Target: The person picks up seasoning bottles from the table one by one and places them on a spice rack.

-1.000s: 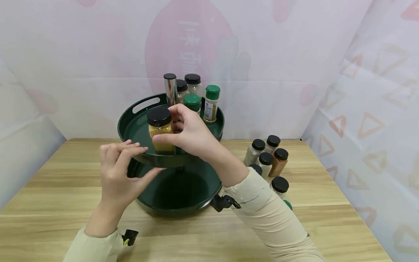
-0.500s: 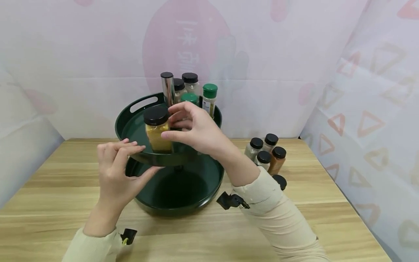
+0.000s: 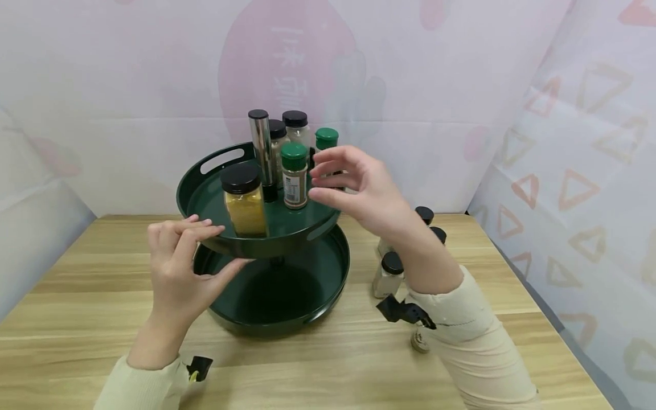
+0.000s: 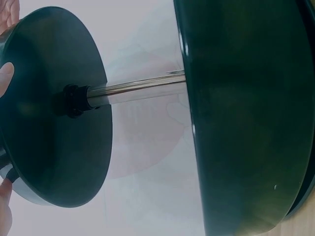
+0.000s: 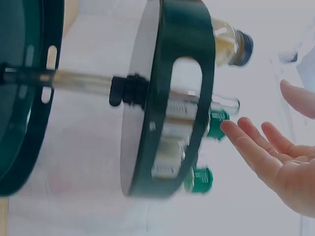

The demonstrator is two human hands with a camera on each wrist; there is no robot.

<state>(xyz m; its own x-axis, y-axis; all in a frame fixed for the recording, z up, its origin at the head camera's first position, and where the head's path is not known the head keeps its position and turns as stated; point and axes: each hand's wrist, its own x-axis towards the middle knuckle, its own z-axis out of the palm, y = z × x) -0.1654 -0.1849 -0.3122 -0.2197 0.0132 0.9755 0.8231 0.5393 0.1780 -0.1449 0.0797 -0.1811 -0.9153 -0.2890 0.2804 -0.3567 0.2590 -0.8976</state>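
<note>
A two-tier dark green turntable rack stands on the table. My left hand [image 3: 179,267] pinches the front left rim of its upper tray [image 3: 256,247], thumb below and fingers over the edge. A square jar of yellow powder [image 3: 246,213] with a black lid stands upright on that tray, near the left fingertips. My right hand [image 3: 366,191] holds nothing; its fingers are spread and loosely bent, right of a green-capped spice shaker [image 3: 294,176]. In the right wrist view, the right hand [image 5: 275,162] is apart from the jars. A second green-capped shaker [image 3: 326,138] is partly behind the right fingers.
Around the chrome pole [image 3: 261,148] on the upper tray stand black-lidded jars [image 3: 295,125]. The lower tray [image 3: 277,296] has a bare floor. To the right on the table are several black-lidded jars [image 3: 388,279], some hidden behind the right forearm.
My right hand has let go of the yellow powder jar and drawn away to the right. The jar stays standing on the upper tray. My left hand keeps its grip on the rim.
</note>
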